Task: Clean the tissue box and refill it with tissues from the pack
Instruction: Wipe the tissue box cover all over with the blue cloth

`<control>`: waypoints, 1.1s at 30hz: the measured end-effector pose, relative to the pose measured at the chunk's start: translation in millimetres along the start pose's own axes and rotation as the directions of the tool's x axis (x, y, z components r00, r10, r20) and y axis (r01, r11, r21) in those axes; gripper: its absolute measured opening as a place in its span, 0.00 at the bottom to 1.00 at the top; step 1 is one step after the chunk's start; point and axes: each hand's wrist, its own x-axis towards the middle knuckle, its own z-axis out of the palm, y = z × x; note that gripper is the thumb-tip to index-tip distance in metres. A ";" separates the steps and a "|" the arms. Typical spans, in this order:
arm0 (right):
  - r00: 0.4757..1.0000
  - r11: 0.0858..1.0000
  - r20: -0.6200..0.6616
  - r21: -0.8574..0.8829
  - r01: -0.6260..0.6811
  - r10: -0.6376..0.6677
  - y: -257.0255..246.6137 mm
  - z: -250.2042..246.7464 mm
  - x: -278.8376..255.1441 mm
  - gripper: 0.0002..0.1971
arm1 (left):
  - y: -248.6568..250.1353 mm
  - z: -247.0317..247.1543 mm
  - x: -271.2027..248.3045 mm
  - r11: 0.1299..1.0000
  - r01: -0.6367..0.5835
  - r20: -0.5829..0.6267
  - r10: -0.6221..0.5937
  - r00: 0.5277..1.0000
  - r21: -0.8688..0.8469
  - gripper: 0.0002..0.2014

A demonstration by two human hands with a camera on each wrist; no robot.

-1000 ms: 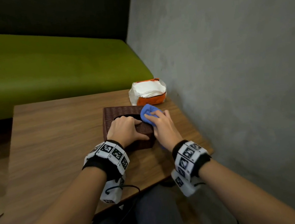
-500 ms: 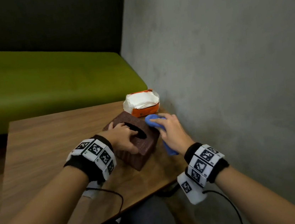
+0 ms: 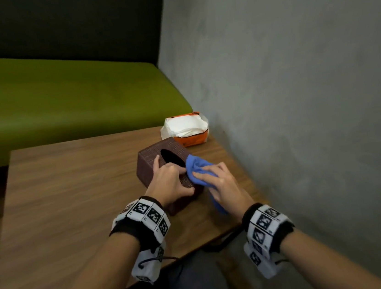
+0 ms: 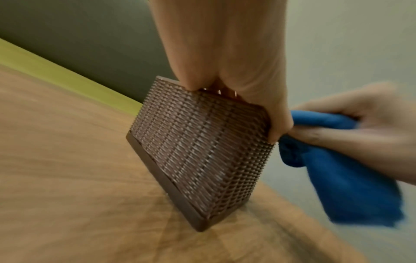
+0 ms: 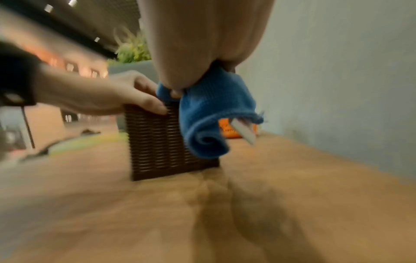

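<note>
A brown woven tissue box [image 3: 150, 163] [image 4: 198, 153] [image 5: 157, 140] stands on the wooden table [image 3: 71, 195], turned at an angle, its dark oval slot on top. My left hand [image 3: 169, 183] [image 4: 227, 76] [image 5: 126, 97] grips the box's near end, fingers on top and thumb on the side. My right hand [image 3: 221, 186] [image 4: 360, 131] holds a blue cloth [image 3: 197, 170] [image 4: 342, 170] [image 5: 211, 113] against the box's right top edge. An opened orange tissue pack [image 3: 186, 130] [image 5: 231, 129] with white tissues sits behind the box, by the wall.
A grey wall [image 3: 297, 83] runs close along the table's right side. A green bench seat [image 3: 60, 105] lies beyond the table's far edge. Bare tabletop spreads to the left of the box. A black cable [image 3: 222, 238] hangs at the near table edge.
The box has been turned from square-on to angled. My right hand with the cloth has shifted from the box's top right corner down its right edge, towards me. My head view moved.
</note>
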 end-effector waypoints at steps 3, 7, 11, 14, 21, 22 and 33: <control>0.979 0.981 -0.070 0.039 -0.188 0.191 -6.3 3.9 31.3 0.18 | 2.2 -2.1 -3.7 0.999 -0.009 -0.002 0.009 1.000 0.032 0.29; 0.994 0.994 -0.032 0.023 -0.105 0.105 -28.0 15.5 16.6 0.21 | -11.7 -9.6 -3.8 0.999 -0.016 0.004 0.016 1.000 -0.035 0.26; 0.997 0.998 0.040 0.009 -0.063 0.063 -15.2 4.1 10.6 0.20 | -15.5 -9.7 -1.4 0.999 -0.046 0.039 0.045 0.998 0.021 0.26; 0.988 0.987 -0.007 0.020 -0.156 0.157 -14.1 4.5 44.5 0.19 | -16.5 -8.5 0.4 0.995 -0.033 0.058 0.028 0.998 0.089 0.30; 0.993 0.998 0.111 -0.053 0.045 -0.039 -8.9 -9.3 6.6 0.23 | -22.0 -11.8 2.3 0.997 -0.065 0.082 0.061 0.995 0.048 0.30; 0.992 0.997 0.120 -0.074 0.034 -0.025 -1.2 -11.3 16.5 0.24 | -22.5 -12.0 2.2 0.996 -0.069 0.081 0.064 0.995 0.055 0.30; 0.998 0.999 0.037 -0.019 0.043 -0.043 -9.3 0.0 16.7 0.23 | -25.1 -16.6 1.6 0.996 -0.089 0.120 0.085 0.989 0.028 0.33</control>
